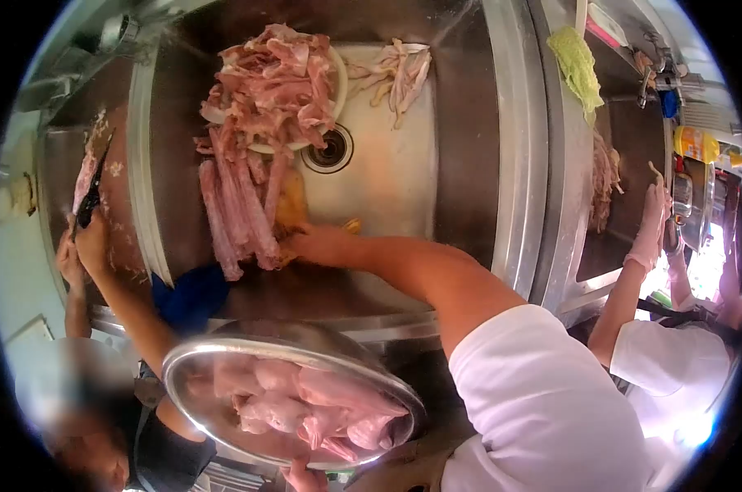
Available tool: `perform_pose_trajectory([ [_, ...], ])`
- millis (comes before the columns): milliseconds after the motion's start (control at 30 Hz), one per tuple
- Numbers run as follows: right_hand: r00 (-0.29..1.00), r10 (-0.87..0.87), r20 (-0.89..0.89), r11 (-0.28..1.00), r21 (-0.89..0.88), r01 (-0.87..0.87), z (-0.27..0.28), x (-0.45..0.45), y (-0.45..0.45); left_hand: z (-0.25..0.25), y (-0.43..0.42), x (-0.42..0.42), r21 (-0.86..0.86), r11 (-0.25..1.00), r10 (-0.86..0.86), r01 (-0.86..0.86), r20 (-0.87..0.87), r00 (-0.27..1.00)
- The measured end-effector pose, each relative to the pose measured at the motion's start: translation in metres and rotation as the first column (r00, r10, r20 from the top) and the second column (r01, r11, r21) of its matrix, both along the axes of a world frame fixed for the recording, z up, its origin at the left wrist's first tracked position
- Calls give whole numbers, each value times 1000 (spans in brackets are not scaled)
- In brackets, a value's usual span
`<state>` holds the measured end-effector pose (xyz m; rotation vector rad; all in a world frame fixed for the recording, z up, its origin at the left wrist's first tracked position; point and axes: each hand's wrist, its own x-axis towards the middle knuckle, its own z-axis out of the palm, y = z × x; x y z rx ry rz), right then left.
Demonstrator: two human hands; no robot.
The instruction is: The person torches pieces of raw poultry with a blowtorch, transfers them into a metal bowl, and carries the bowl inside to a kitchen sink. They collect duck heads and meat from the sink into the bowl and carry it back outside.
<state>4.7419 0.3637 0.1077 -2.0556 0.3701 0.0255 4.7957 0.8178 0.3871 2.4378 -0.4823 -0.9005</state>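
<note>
My right hand [312, 246] reaches into the sink [404, 205], against a yellow piece [292, 201] and the lower ends of long pink meat pieces [236, 209]; its fingertips are hidden. Above them, raw meat pieces [273, 86] lie heaped on a pale round dish [341, 86]. At the bottom, my left hand [304, 476] grips the near rim of a tilted metal bowl [178, 357], which holds several pale pink pieces of raw poultry [305, 402].
Thin pale scraps [404, 78] lie beyond the drain [328, 149]. A blue cloth [191, 299] hangs at the sink's edge. At left, a person's hands [92, 242] hold a dark tool. Another person's gloved hand [651, 225] is at right, near a green net [576, 66].
</note>
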Motion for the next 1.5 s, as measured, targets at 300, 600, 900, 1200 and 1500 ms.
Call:
perform_pose_trajectory([
  [300, 953, -162, -256, 965, 161, 207, 77, -64, -37, -5, -12, -2, -21, 996, 88, -87, 14, 996],
  [600, 951, -158, 267, 807, 589, -32, 349, -67, -21, -7, 10, 21, 524, 769, -480, 365, 97, 872],
  [900, 951, -266, 159, 781, 613, 116, 345, -31, 2, -35, 22, 17, 100, 698, 663, -709, -465, 587],
  [1200, 677, -714, -179, 644, 213, 735, 9, 98, -16, -1, -27, 12, 198, 657, 745, -728, -323, 584],
  [1500, 538, -796, -279, 510, 172, 843, 45, 150, -16, -12, -12, 4, 168, 554, 819, -816, -289, 496],
])
